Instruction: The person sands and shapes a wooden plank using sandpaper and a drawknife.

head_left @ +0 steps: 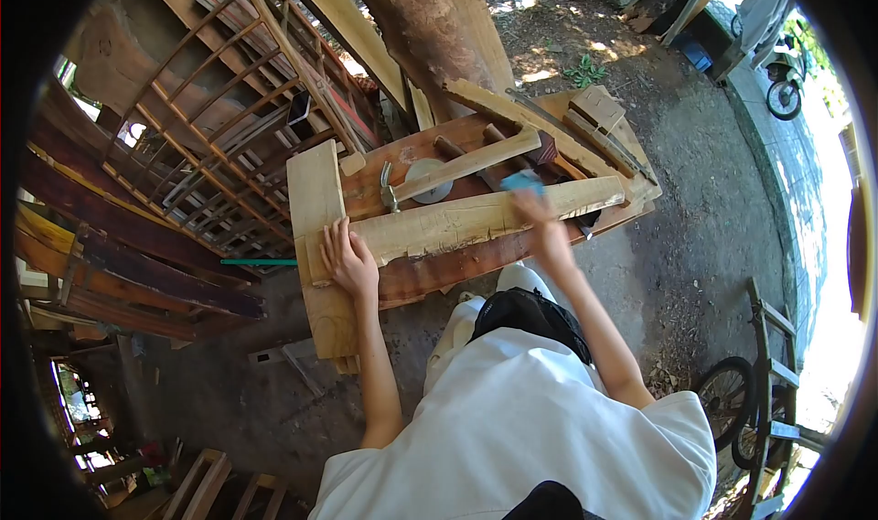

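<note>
Where the pale plank [476, 220] lies across the reddish slab [439, 275], I read its long axis as running from the person's left to right, with the right end tipped a little farther away. Both hands are on it. The left hand [346, 262] is laid flat with its fingers spread, pressing down near the plank's left end, just where it crosses a wide pale board [313, 191] set at right angles beneath it. The right hand [541, 216] is well along the plank toward the other end. It is blurred on my feed, but it looks curled around a blue pad [523, 182] held against the plank's far edge. So the plank's bare middle stretch lies between the two hands, and the right end past the pad is nearer the right hand. Just beyond the plank lie a hammer [389, 193] and a grey disc [430, 183]. A wooden lattice frame [210, 145] leans at the left, and a bicycle wheel [727, 394] stands off to the right.
</note>
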Motion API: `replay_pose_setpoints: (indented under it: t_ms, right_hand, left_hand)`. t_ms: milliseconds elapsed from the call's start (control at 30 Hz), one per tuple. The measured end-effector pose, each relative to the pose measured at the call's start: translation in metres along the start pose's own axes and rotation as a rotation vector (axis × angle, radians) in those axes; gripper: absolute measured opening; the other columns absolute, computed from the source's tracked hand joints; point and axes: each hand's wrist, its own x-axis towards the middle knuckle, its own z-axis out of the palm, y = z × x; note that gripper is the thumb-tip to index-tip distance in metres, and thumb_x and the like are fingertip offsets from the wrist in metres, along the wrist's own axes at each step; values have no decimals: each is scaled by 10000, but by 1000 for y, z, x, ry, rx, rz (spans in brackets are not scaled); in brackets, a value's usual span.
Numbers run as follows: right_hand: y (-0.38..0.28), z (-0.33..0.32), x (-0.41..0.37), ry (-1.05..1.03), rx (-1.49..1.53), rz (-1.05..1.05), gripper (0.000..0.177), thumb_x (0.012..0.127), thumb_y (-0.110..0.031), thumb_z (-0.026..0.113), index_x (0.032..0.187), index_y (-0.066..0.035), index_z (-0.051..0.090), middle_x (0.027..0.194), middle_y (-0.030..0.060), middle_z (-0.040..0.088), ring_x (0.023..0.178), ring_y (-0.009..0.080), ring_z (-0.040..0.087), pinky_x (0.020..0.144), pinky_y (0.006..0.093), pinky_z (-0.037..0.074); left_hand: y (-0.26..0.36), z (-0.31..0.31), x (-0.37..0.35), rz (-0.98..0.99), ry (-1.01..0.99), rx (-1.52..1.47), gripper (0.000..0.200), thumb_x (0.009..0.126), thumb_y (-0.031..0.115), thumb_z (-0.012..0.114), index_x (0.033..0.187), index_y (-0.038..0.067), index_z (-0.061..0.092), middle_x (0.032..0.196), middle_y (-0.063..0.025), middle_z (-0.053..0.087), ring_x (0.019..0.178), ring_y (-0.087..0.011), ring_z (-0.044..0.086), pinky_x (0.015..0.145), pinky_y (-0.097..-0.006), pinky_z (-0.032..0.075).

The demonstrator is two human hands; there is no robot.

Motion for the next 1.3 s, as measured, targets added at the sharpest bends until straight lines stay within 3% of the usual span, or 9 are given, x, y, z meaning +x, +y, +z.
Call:
replay_pose_setpoints:
  t_ms: [67, 233, 467, 633, 767, 833, 967, 1100, 1300]
  right_hand:
    - [-35, 18, 2, -138, 154, -213, 631, 774, 145, 465, 1364, -46, 577, 1495, 129, 485, 1452, 311, 356, 1232, 494, 201]
    - [-36, 9, -1, -334, 376, -257, 565, 805, 114, 509, 1335, -55, 609, 1479, 150, 500, 1451, 307, 362, 1225, 487, 226]
    - [95, -80, -11, 244, -15, 159, 598, 774, 134, 393, 1274, -64, 654, 1407, 103, 583, 1420, 324, 408, 1201, 427, 299]
    - [69, -57, -2, 328, -78, 246, 579, 774, 142, 399, 1246, -64, 663, 1408, 129, 575, 1411, 336, 419, 1190, 441, 316]
    - [-2, 5, 7, 69, 112, 45, 510, 811, 81, 492, 1259, -92, 662, 1429, 130, 554, 1402, 335, 431, 1203, 467, 295]
    - [-29, 17, 1, -140, 224, -241, 506, 797, 69, 515, 1261, -75, 657, 1445, 136, 536, 1407, 334, 425, 1213, 477, 274]
    - [-31, 1, -3, -342, 349, -286, 505, 768, 61, 542, 1246, -43, 665, 1421, 140, 564, 1400, 317, 444, 1214, 475, 271]
    - [22, -56, -9, -241, 662, 164, 509, 732, 105, 474, 1190, 32, 685, 1321, 142, 647, 1369, 293, 490, 1215, 439, 269]
    - [77, -78, -13, 47, 472, 153, 558, 729, 182, 375, 1169, 42, 689, 1302, 136, 660, 1386, 306, 468, 1188, 413, 323]
  left_hand:
    - [1, -2, 1, 6, -5, -4, 313, 1005, 166, 478, 1280, 109, 615, 1330, -77, 619, 1323, -322, 517, 1117, -489, 342]
    - [0, -3, 1, 20, -10, -21, 310, 1006, 168, 475, 1276, 104, 615, 1328, -81, 618, 1320, -324, 517, 1118, -490, 341]
    - [1, 0, 0, -21, 1, -15, 314, 1003, 167, 474, 1274, 103, 619, 1339, -74, 613, 1327, -318, 513, 1121, -493, 341]
    - [1, 1, -1, -23, -2, -24, 312, 999, 158, 481, 1274, 107, 618, 1343, -73, 611, 1328, -320, 511, 1120, -494, 343]
    - [1, 1, 0, 3, 2, -5, 308, 1002, 159, 486, 1277, 106, 613, 1331, -73, 615, 1324, -330, 512, 1118, -493, 343]
    - [1, -1, 0, 6, -12, -9, 307, 1006, 166, 483, 1278, 107, 612, 1332, -74, 613, 1329, -329, 507, 1120, -493, 338]
    - [1, -3, 0, -9, -34, -18, 308, 1010, 173, 477, 1280, 107, 611, 1340, -74, 609, 1335, -327, 502, 1122, -496, 334]
    - [2, -2, 1, -19, -34, -13, 315, 1013, 179, 473, 1288, 110, 610, 1349, -79, 607, 1339, -324, 500, 1121, -498, 334]
    - [1, 0, 0, -23, -17, -5, 319, 1013, 181, 473, 1292, 111, 611, 1348, -82, 609, 1337, -320, 504, 1117, -495, 341]
